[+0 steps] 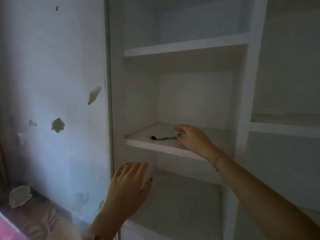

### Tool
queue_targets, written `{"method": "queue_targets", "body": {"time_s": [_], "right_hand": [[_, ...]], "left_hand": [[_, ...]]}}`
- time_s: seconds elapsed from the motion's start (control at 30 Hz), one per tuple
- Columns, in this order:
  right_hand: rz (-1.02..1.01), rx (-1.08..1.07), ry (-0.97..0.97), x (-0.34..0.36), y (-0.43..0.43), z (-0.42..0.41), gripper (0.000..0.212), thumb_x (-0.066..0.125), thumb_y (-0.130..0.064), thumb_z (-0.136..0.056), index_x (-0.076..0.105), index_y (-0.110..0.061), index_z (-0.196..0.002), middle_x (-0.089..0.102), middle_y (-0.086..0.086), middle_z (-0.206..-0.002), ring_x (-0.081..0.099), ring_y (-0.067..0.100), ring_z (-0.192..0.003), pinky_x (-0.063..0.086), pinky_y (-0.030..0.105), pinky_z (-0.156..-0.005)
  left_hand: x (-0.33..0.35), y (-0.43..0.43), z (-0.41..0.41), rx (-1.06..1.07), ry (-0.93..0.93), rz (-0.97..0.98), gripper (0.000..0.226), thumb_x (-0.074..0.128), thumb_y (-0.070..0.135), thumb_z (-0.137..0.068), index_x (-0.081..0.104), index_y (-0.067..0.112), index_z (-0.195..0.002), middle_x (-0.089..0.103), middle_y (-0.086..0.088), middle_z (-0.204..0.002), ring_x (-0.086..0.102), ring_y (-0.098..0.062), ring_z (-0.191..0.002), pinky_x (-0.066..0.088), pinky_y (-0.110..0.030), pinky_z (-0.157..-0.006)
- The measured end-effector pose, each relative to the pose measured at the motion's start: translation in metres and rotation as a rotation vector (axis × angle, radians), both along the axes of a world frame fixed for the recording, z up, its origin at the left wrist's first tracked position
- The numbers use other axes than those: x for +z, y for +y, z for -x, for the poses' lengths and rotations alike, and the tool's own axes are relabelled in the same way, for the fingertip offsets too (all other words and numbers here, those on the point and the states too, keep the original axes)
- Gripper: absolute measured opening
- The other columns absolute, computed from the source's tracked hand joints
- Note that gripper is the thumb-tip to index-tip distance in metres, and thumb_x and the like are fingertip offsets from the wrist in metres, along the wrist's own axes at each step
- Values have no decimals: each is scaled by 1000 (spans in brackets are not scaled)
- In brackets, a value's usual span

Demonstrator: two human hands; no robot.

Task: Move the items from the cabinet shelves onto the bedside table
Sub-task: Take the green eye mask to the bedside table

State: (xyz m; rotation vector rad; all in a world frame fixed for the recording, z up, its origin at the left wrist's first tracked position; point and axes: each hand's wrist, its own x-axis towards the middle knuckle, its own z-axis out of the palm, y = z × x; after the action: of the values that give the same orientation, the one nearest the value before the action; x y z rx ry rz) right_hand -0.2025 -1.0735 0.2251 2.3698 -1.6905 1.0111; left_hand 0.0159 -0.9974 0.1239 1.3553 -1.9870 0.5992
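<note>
Nearest the camera, at the bottom of the view, the left hand (129, 186) is raised palm-forward with its fingers straight and close together and the thumb spread to the right. Its grip is wide and holds nothing. It hovers in front of the cabinet (117, 101), just below the middle shelf (147, 144); whether the fingertips touch the white frame cannot be told.

From the lower right, the right forearm (259, 187) stretches up and left across the cabinet front, with a thin bracelet (216, 159) at the wrist. The right hand (192, 141) reaches over the front edge of the middle shelf, knuckles up. Its fingers curl over the top and its thumb comes in from below, so the grip closes narrowly on the right edge of the pale flat item (164, 133).

That item lies flat on the middle shelf, towards its centre. Its long axis runs left to right along the shelf. A dark stem (161, 138) along its near side ends in a black tip that points left. The picture is too blurred to say what the item is.

Further back stands the pale rear wall of the compartment, and above it the upper shelf (181, 47). Left of the cabinet, the wall (52, 66) shows patches of flaked paint (58, 125).
</note>
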Motion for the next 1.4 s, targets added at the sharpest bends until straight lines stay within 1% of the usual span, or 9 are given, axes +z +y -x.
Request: {"method": "queue_targets", "body": {"time_s": [0.17,0.27,0.47,0.6,0.87,1.17,1.27,1.33,1.4], "right_hand": [[-169,14,63,12,-30,-16,43,57,-25,-88,51,-19,-130,53,4,-134,50,20,-119,38,30,-102],[-203,-16,185,16,-45,-23,40,52,-21,-92,51,-16,-131,49,4,-138,46,20,-124,32,27,-104],[-174,-83,373,16,-57,-31,33,50,-19,-91,58,-18,-124,58,5,-127,54,22,-112,40,28,-94],[-137,-93,333,15,-56,-29,31,54,-13,-88,62,-17,-117,62,5,-120,58,19,-105,43,23,-89],[59,-77,278,12,-24,-13,23,55,-11,-88,70,-16,-105,69,1,-109,63,17,-96,42,18,-80],[403,-32,122,-10,27,11,14,62,-7,-82,72,-14,-89,66,4,-91,63,23,-81,51,37,-69],[534,-34,117,-26,47,22,12,68,-4,-78,72,-12,-86,67,4,-85,63,23,-78,49,30,-69],[598,-48,94,-37,63,27,13,70,-3,-77,72,-11,-86,66,3,-83,60,20,-76,43,20,-69],[667,-46,70,-48,77,31,12,70,0,-76,71,-9,-85,66,5,-80,61,22,-73,45,22,-66]], "left_hand": [[-10,-16,-15,-88,13,10,38,43,40,-80,66,18,-101,68,4,-93,66,-19,-86,53,-35,-74],[-13,-23,-23,-119,17,17,37,43,40,-80,66,18,-99,68,4,-91,65,-19,-84,52,-34,-72],[-22,-27,-35,-150,28,-3,35,43,39,-80,66,18,-97,67,4,-90,64,-19,-83,52,-33,-72],[-23,-26,-36,-154,38,-10,35,42,39,-81,65,19,-97,67,5,-91,64,-17,-84,52,-32,-72],[-22,-17,-29,-187,33,-9,37,40,39,-82,66,18,-95,68,6,-88,65,-16,-81,53,-33,-71],[-26,4,-17,-221,12,-15,40,38,40,-82,67,17,-96,69,5,-90,66,-15,-81,53,-33,-72],[-30,10,-15,-223,13,-52,41,38,40,-82,67,17,-99,69,5,-91,67,-15,-80,53,-31,-69],[-31,16,-11,-253,87,-118,40,39,42,-85,64,18,-105,68,6,-98,66,-15,-84,52,-32,-71],[-31,22,-4,-285,257,-233,35,41,41,-92,58,21,-116,61,10,-110,62,-13,-91,48,-28,-79]]}}
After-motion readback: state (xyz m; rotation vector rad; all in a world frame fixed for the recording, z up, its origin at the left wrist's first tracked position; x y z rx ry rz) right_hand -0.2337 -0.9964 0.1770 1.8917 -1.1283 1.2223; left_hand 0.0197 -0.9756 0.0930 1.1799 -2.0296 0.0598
